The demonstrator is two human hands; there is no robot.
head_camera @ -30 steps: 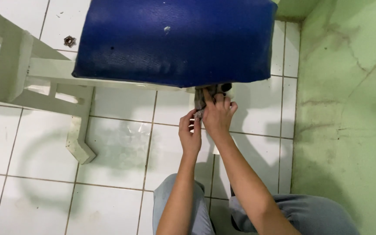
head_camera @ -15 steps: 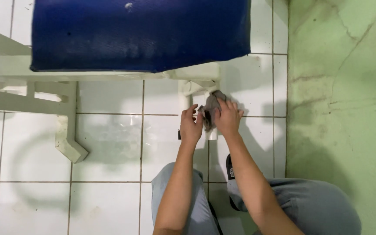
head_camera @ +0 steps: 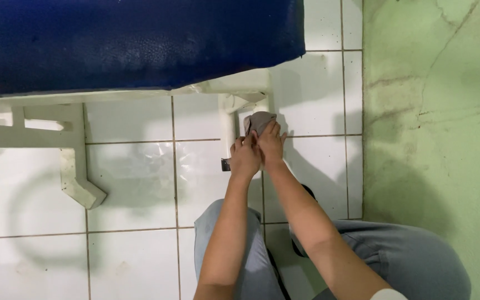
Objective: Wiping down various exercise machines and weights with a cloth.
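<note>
1. Right hand [head_camera: 271, 147] presses a grey cloth [head_camera: 258, 121] against the white leg [head_camera: 228, 130] of a bench frame; fingers lie curled over the cloth's near edge, holding it
2. Left hand [head_camera: 245, 158] sits just left of the right hand, touching it; fingers bent in toward the cloth, pinching at its lower edge as far as can be seen
3. Cloth is bunched, small, at the far tip of both hands, just below where the leg meets the white frame [head_camera: 234, 87]; it touches the leg on the leg's right side
4. Blue padded seat [head_camera: 140, 41] fills the far left and centre, resting on the frame; its near edge overhangs the frame rail
5. Second white leg [head_camera: 76, 172] at left, angled foot on the floor, well apart from the hands
6. Small dark piece [head_camera: 225, 164] at the bottom of the near leg, just left of the left hand; cannot tell what it is
7. White tiled floor [head_camera: 140, 189] under everything, brown grout lines
8. Green stained wall [head_camera: 434, 122] runs down the right side
9. Person's knees in grey-blue trousers [head_camera: 406, 261] near bottom, both forearms reaching far toward the leg
</note>
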